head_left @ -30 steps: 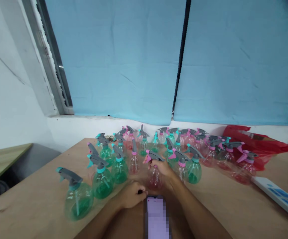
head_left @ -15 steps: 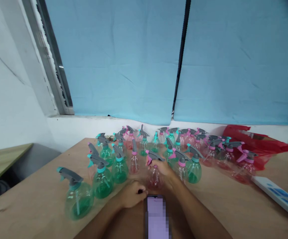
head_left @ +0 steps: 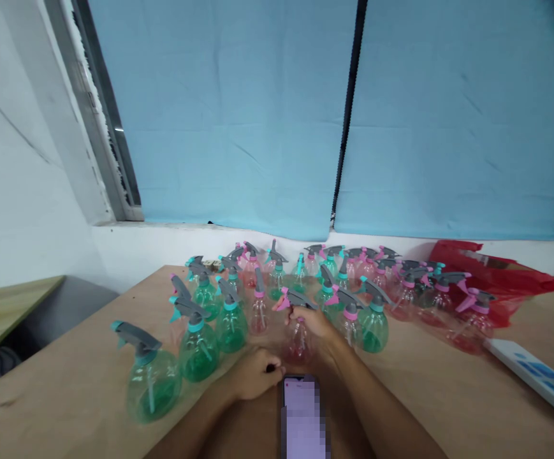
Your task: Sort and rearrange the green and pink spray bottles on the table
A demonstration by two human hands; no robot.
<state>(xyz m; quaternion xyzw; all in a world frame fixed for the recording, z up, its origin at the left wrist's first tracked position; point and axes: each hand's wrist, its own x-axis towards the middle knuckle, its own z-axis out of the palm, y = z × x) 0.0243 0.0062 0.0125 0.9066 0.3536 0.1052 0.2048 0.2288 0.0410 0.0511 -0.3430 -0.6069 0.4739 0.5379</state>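
Observation:
My right hand [head_left: 311, 322] is wrapped round the neck of a pink spray bottle [head_left: 298, 344], below its grey and pink spray head. One finger reaches out to the left by the pink trigger. The bottle stands upright on the table. Closed and resting on the table, my left hand [head_left: 256, 375] lies just left of a phone [head_left: 302, 414]. A dark spot shows between its curled fingers; I cannot tell whether it is an object or shadow. Left of this hand stands a green spray bottle [head_left: 198, 354], with a larger-looking one [head_left: 153, 389] nearer me.
Several pink and green spray bottles crowd the wooden table [head_left: 80, 370] towards the wall. At the right lie a red plastic bag [head_left: 506, 280] and a white and blue box [head_left: 535, 376]. Blue blinds [head_left: 238, 115] hang behind. Another table [head_left: 18, 312] stands left.
A finger of my right hand has stretched out leftward past the trigger from a more curled position. The bottle and my left hand stay essentially in place.

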